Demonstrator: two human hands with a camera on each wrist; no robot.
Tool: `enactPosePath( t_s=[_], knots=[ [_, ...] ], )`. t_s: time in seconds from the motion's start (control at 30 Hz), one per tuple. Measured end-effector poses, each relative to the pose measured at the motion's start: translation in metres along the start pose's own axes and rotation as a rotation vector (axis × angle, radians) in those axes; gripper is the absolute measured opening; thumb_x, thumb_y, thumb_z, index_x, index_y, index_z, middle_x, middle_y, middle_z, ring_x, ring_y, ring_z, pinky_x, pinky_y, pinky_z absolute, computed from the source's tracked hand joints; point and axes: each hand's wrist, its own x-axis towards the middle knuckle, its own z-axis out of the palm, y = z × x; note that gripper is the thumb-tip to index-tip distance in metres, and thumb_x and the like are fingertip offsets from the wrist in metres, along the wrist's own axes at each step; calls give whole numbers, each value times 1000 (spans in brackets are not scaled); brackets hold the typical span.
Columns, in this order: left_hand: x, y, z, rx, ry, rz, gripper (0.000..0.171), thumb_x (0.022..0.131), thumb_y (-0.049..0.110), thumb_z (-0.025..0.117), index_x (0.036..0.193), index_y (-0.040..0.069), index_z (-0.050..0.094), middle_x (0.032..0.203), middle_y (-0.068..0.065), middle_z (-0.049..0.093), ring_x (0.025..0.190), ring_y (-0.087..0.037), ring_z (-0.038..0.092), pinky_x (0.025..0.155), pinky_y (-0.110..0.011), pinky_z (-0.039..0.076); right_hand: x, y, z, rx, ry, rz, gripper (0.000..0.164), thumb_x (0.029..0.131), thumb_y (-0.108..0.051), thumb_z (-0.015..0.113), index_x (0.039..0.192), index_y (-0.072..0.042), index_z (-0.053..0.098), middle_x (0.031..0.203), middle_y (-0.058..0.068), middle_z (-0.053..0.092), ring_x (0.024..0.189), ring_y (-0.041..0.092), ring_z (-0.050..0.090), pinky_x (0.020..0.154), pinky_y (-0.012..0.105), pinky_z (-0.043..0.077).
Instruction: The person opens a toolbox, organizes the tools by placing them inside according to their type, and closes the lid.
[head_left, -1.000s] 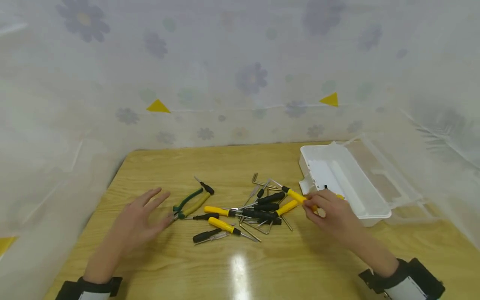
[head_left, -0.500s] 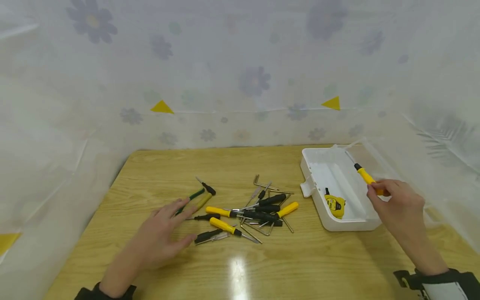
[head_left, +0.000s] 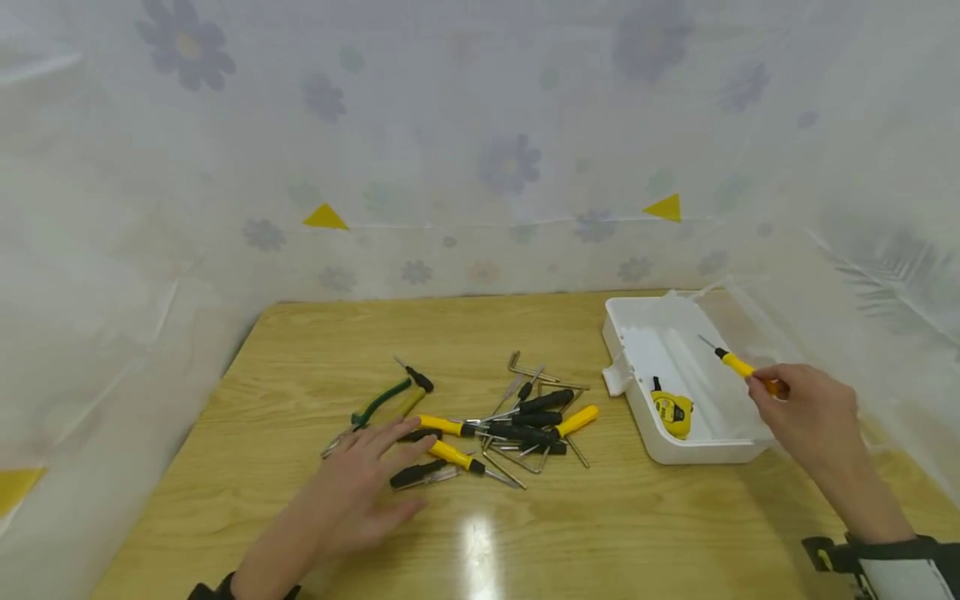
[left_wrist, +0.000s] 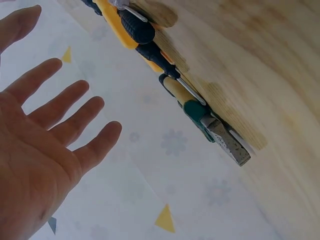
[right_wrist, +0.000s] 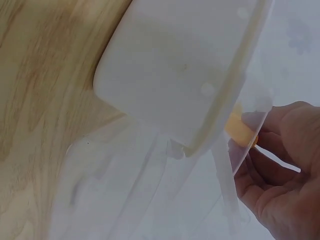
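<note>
My right hand [head_left: 810, 417] pinches a screwdriver [head_left: 737, 364] by its yellow handle, its shaft pointing over the white toolbox [head_left: 705, 452]. In the right wrist view the clear lid partly covers the fingers and the yellow handle [right_wrist: 240, 131]. My left hand [head_left: 356, 487], fingers spread and holding nothing, is beside the left end of a tool pile. Its fingers partly hide the pliers [head_left: 382, 402] in the head view. The left wrist view shows the pliers' metal head [left_wrist: 229, 142] and the bare palm. Yellow-handled [head_left: 450, 452] and black-handled screwdrivers [head_left: 545, 401] lie close by.
Inside the toolbox lies a yellow tape measure [head_left: 672, 415]. Its clear lid [right_wrist: 135, 195] is folded open on the right. Several brass-coloured hex keys [head_left: 534, 372] lie among the pile on the wooden table [head_left: 360, 333]. Patterned sheeting [head_left: 465, 167] surrounds the back and sides.
My right hand has carried the screwdriver rightward from beside the pile to over the toolbox, lowering it slightly lately. The left hand has moved right and nearer, past the pliers.
</note>
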Motion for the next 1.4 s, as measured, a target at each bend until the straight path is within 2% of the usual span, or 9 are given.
enactPosePath(
  t_s=[0.3, 0.5, 0.73, 0.8, 0.9, 0.97, 1.1, 1.3, 1.4],
  knots=[
    [-2, 1, -4, 45, 24, 7, 65, 87, 44, 78, 146, 25, 59, 151, -6, 56, 130, -28, 61, 97, -56, 53, 2, 2, 5, 15, -77, -11, 12, 69, 2, 82, 79, 4, 76, 71, 21, 70, 51, 23, 58, 49, 12, 33],
    [-7, -2, -5, 50, 8, -29, 65, 88, 45, 77, 146, 24, 58, 152, -5, 55, 134, -27, 57, 98, -56, 53, 4, -4, 1, 48, -1, -63, 12, 70, 0, 80, 82, 1, 78, 78, 22, 74, 60, 22, 65, 57, 5, 38],
    [-16, -20, -12, 77, 52, -125, 69, 85, 42, 81, 148, 25, 56, 147, -10, 58, 127, -33, 62, 93, -60, 54, 3, -69, 25, 228, 74, -341, 48, 103, -41, 55, 86, -2, 77, 81, 9, 74, 72, 25, 65, 62, 19, 51],
    [-19, -26, -15, 89, 75, -131, 69, 84, 41, 82, 146, 23, 58, 146, -11, 59, 125, -33, 63, 91, -60, 54, -1, -94, 36, 260, 2, -448, 53, 107, -44, 46, 87, -5, 77, 85, 5, 74, 75, 21, 67, 64, 23, 55],
    [-22, -30, -17, 89, 76, -136, 69, 84, 40, 82, 146, 21, 58, 145, -12, 60, 126, -34, 63, 92, -60, 53, -7, -125, 47, 271, -237, -528, 28, 103, -31, 62, 97, -8, 77, 97, 4, 73, 84, 18, 69, 69, 28, 59],
    [-26, -31, -17, 79, 65, -147, 68, 86, 41, 80, 147, 22, 57, 146, -12, 59, 126, -35, 62, 92, -61, 53, -11, -141, 54, 242, -421, -528, 18, 97, -23, 70, 107, -10, 77, 109, 6, 73, 94, 20, 71, 75, 33, 61],
    [-30, -33, -15, 63, 64, -169, 68, 86, 42, 80, 148, 24, 56, 147, -12, 59, 128, -35, 61, 93, -61, 53, -8, -161, 66, 203, -723, -474, 34, 93, -18, 73, 127, -12, 72, 135, 13, 66, 115, 30, 69, 88, 45, 60],
    [-34, -35, -12, 65, 88, -148, 70, 84, 42, 81, 147, 23, 57, 147, -10, 58, 128, -34, 61, 92, -59, 54, -3, -169, 78, 247, -754, -500, 6, 91, -14, 75, 97, -14, 74, 110, 3, 72, 93, 18, 69, 74, 32, 59],
    [-36, -36, -13, 88, 114, -137, 71, 82, 41, 83, 145, 21, 58, 145, -10, 60, 126, -33, 63, 89, -58, 55, -2, -169, 83, 287, -724, -492, 21, 88, -11, 78, 79, -20, 61, 86, -8, 62, 74, 3, 53, 62, 20, 47]
  ],
)
